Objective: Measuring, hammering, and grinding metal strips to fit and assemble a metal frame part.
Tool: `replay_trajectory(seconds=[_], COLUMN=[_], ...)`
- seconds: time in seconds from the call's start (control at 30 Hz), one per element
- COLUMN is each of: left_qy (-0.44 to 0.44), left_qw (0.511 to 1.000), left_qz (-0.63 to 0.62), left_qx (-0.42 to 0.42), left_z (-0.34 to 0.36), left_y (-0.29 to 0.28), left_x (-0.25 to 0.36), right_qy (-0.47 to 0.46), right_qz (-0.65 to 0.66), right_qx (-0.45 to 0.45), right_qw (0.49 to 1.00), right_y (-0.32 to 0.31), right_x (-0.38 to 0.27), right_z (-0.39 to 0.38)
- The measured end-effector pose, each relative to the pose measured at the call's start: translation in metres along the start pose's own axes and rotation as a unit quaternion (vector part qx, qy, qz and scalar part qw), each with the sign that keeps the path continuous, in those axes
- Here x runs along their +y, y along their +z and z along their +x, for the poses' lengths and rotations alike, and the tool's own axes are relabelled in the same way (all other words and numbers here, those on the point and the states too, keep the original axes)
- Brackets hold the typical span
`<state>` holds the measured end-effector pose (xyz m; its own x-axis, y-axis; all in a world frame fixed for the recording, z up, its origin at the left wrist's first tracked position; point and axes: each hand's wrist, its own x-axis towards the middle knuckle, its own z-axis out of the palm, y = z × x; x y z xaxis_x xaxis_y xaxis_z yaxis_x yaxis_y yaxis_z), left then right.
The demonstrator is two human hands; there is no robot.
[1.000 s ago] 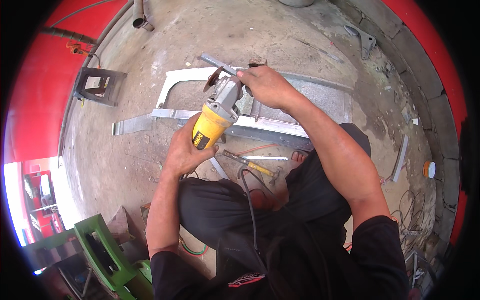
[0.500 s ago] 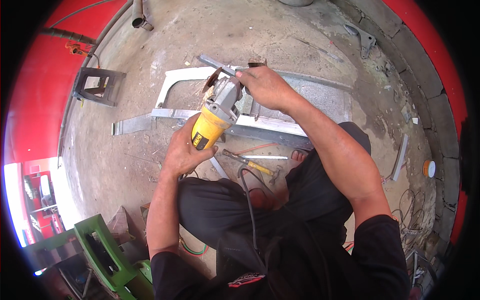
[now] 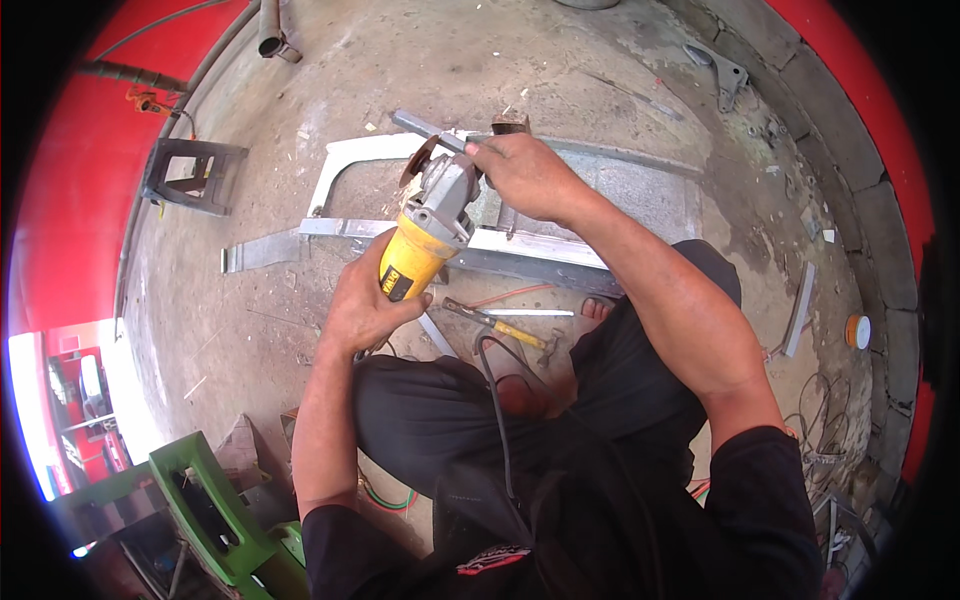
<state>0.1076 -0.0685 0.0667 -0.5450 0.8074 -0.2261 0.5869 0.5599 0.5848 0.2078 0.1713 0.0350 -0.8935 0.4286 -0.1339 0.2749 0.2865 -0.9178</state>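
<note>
A yellow and grey angle grinder (image 3: 408, 258) is in my left hand (image 3: 362, 305), whose fingers wrap round its yellow body. Its brown disc (image 3: 418, 162) stands on edge against a grey metal bar (image 3: 420, 124), and light specks of sparks show below the disc. My right hand (image 3: 525, 175) is closed on the near end of that bar, close beside the grinder head; some of its fingertips are hidden. Beneath both hands lies a white-edged metal frame (image 3: 322, 185) on the concrete floor. The grinder's dark cord (image 3: 498, 420) runs down over my lap.
A yellow-handled hammer (image 3: 515, 332) lies by my feet. Left of the frame are a flat metal strip (image 3: 262, 251) and a dark stool (image 3: 195, 172). A green metal piece (image 3: 205, 500) stands at lower left. To the right are a metal strip (image 3: 800, 310) and an orange-and-white tub (image 3: 857, 331).
Hands, grinder and bar keep nearly the same pose, with only a tiny shift left in the picture. Fewer sparks show below the disc.
</note>
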Motion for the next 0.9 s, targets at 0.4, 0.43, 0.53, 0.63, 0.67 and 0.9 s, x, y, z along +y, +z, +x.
replay_trajectory(seconds=[0.4, 0.43, 0.53, 0.63, 0.67, 0.9], left_qy=[-0.002, -0.006, -0.007, -0.008, -0.013, 0.018], left_qw=[1.000, 1.000, 1.000, 1.000, 1.000, 1.000], left_qz=[-0.013, -0.014, -0.018, -0.021, -0.021, -0.005], left_qx=[-0.005, -0.007, -0.010, -0.012, -0.013, 0.012], left_z=[0.000, 0.000, 0.000, 0.000, 0.000, 0.001], left_y=[-0.001, 0.000, -0.001, -0.001, -0.001, 0.001], left_x=[0.000, 0.000, -0.001, 0.001, 0.001, -0.001], right_qy=[-0.035, -0.034, -0.032, -0.034, -0.036, -0.027], right_qz=[-0.017, -0.023, -0.032, -0.040, -0.042, -0.049], right_qx=[0.029, 0.030, 0.030, 0.029, 0.027, 0.050], right_qw=[0.999, 0.999, 0.998, 0.998, 0.998, 0.997], right_y=[0.006, 0.005, 0.004, 0.003, 0.003, 0.005], right_x=[0.006, 0.005, 0.002, 0.001, 0.002, 0.000], right_z=[0.001, 0.001, 0.000, 0.000, 0.000, -0.001])
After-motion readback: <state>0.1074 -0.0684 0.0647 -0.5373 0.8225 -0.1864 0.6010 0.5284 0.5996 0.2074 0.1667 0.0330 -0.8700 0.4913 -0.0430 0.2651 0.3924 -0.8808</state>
